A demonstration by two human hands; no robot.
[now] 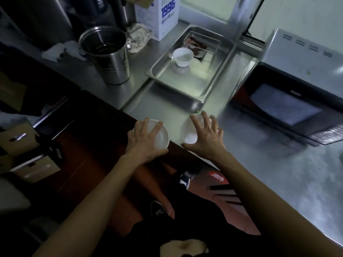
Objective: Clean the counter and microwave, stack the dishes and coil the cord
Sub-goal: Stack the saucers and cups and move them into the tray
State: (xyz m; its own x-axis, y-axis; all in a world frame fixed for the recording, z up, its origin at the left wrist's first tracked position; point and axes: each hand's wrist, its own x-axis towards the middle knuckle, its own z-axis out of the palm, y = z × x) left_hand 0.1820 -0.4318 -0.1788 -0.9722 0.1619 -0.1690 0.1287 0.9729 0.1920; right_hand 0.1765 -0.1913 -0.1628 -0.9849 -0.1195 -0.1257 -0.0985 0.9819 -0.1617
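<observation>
Two white bowls sit at the steel counter's front edge. My left hand grips the left white bowl from above, thumb at its near rim and fingers over the far side; this bowl juts past the counter edge. My right hand is spread over the right white bowl, fingers straight and splayed, fingertips at its rim. A third white bowl stands inside a steel tray further back. The microwave stands at the right, door closed. No cord is visible.
A tall steel pot stands back left, with a crumpled rag and a white "1996" carton behind it. Dark packets lie at the tray's far end. Cardboard boxes and a red floor lie below the counter edge.
</observation>
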